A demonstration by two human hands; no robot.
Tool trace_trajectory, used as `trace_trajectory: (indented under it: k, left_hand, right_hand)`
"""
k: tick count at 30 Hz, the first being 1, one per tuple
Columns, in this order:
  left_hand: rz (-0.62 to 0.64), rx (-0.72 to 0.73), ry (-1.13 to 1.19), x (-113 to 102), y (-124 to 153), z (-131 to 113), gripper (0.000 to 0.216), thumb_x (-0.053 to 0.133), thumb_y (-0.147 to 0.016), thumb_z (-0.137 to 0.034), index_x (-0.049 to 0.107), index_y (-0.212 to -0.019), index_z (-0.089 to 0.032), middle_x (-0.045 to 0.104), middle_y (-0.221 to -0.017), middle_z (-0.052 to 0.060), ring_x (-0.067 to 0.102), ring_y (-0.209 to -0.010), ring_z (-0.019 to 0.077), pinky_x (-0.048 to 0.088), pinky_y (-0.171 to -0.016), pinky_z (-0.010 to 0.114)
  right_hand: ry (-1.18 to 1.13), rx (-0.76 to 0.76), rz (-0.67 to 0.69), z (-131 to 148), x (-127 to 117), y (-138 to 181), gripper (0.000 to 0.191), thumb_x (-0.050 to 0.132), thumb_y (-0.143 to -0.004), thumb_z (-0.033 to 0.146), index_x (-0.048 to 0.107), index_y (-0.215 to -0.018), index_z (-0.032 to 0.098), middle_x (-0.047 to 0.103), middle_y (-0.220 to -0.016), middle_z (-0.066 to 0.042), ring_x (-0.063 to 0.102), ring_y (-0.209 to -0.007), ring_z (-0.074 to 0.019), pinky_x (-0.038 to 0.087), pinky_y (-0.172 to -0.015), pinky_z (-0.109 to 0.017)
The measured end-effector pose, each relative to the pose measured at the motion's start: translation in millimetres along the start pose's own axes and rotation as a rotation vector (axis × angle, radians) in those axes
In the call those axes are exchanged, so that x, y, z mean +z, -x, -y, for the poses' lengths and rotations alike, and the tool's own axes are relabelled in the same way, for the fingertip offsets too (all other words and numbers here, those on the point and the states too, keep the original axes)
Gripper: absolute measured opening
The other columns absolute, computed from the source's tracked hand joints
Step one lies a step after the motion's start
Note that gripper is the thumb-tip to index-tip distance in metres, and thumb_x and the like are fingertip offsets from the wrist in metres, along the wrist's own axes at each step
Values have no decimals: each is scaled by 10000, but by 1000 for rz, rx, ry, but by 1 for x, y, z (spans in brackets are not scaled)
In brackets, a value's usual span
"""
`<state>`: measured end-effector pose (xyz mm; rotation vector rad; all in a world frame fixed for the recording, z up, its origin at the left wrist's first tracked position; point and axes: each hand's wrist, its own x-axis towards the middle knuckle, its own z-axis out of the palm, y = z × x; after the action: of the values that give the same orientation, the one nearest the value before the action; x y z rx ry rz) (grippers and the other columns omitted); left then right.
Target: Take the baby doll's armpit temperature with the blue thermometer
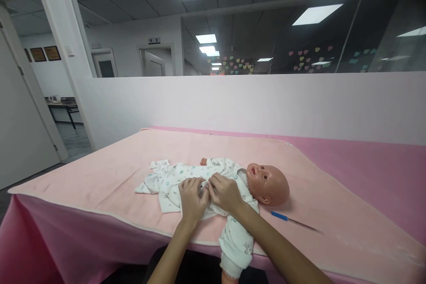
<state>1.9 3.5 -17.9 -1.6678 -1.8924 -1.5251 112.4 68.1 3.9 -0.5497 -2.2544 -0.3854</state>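
Note:
A baby doll [269,186] lies on its back with its head to the right, wearing white baby clothes [171,188] with a small print. Over the doll's belly, my left hand [193,199] is closed, its fingertips pinching the front of the clothes. My right hand [226,191] is closed close beside it, thumb and fingers on the same spot. A thin white strip, perhaps a tie of the clothes, shows between the two hands; their fingers partly hide it. One sleeved arm of the doll [237,242] hangs over the near table edge.
A thin metal tool with a blue handle [279,216] lies right of the doll, near its head. Beneath is a peach sheet [109,164] over a pink cover [366,164]. A low white wall [249,104] with glass above stands behind the table; a door [26,111] is at left.

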Motion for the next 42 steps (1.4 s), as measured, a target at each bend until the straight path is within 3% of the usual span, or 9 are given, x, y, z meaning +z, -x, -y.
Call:
trace_trajectory:
  k: [9, 14, 26, 35, 42]
  left_hand:
    - [-32, 41, 34, 3, 1, 1, 101, 492, -780, -250, 570, -832, -212, 634, -829, 16, 527, -814, 191, 324, -820, 362]
    - [-45, -47, 139, 3, 3, 4, 152, 512, -777, -284, 572, -897, -213, 627, -871, 21, 548, -854, 191, 379, -819, 355]
    - [-21, -284, 532, 2, 5, 9, 323, 637, -693, -369, 580, -964, -201, 581, -677, -11, 575, -580, 124, 471, -523, 222]
    - [68, -335, 694, -4, 8, 11, 324, 589, -667, -203, 551, -988, -180, 617, -755, 15, 573, -582, 104, 466, -461, 180]
    - [86, -337, 744, -4, 9, 12, 280, 458, -644, -98, 540, -904, -163, 594, -666, -16, 519, -461, 69, 422, -411, 156]
  right_hand:
    - [-139, 59, -56, -4, 0, 4, 182, 424, -848, 194, 529, -701, 182, 560, -622, 0, 488, -537, -94, 287, -514, -226]
    - [-146, 58, -45, -5, 0, 4, 170, 430, -851, 197, 549, -731, 179, 579, -644, -4, 503, -554, -97, 297, -523, -225]
    - [-114, 36, -38, -6, 0, 4, 196, 425, -870, 229, 546, -723, 183, 577, -643, 0, 504, -558, -95, 291, -523, -229]
    - [-117, 36, -34, -7, -2, 4, 192, 422, -873, 226, 559, -746, 184, 579, -646, -4, 512, -567, -97, 306, -532, -226]
    - [-98, 20, -12, -6, -2, 5, 192, 424, -869, 227, 568, -750, 182, 578, -642, -8, 507, -564, -100, 305, -533, -225]
